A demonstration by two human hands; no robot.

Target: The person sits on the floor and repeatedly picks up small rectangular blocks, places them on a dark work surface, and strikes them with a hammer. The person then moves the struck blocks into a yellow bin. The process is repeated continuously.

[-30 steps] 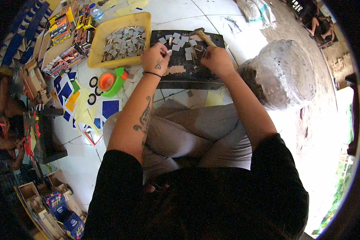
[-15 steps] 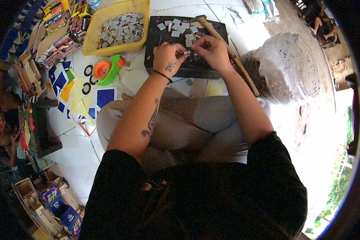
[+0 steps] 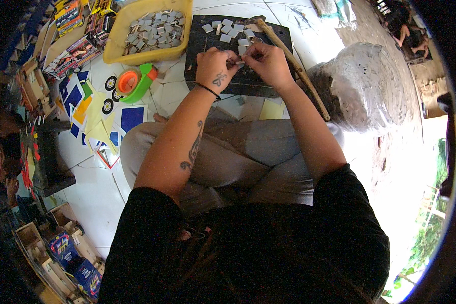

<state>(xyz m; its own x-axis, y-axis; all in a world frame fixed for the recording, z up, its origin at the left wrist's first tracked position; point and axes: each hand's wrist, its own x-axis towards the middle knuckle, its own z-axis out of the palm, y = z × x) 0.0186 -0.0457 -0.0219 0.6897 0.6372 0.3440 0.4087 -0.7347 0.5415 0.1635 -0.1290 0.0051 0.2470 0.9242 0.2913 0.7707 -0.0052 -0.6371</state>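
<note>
Over a low black block (image 3: pixel 251 88), my two hands meet, fingertips almost touching. My left hand (image 3: pixel 217 66) is closed, pinching a small grey-faced wooden piece (image 3: pixel 240 63) between thumb and fingers. Close beside it, my right hand (image 3: pixel 268 63) is also closed, thumb against fingertips; anything in that pinch is too small to make out. Several similar grey square pieces (image 3: pixel 226 30) lie loose on the block beyond my hands. A hammer (image 3: pixel 294 66) with a long wooden handle rests along the block's right side, its handle end reaching past the near edge.
Many more grey pieces fill a yellow tub (image 3: pixel 147 57) at the far left. Nearer are a green-and-orange holder (image 3: pixel 144 83), small black wheels (image 3: pixel 108 106) and coloured sheets (image 3: pixel 100 129). A bulky plastic-wrapped bundle (image 3: pixel 367 86) stands right. Wooden toy trucks (image 3: pixel 38 243) line the left.
My right fingertips have drawn closer to the piece in my left hand, which now shows less between the fingers. The whole view has shifted slightly.
</note>
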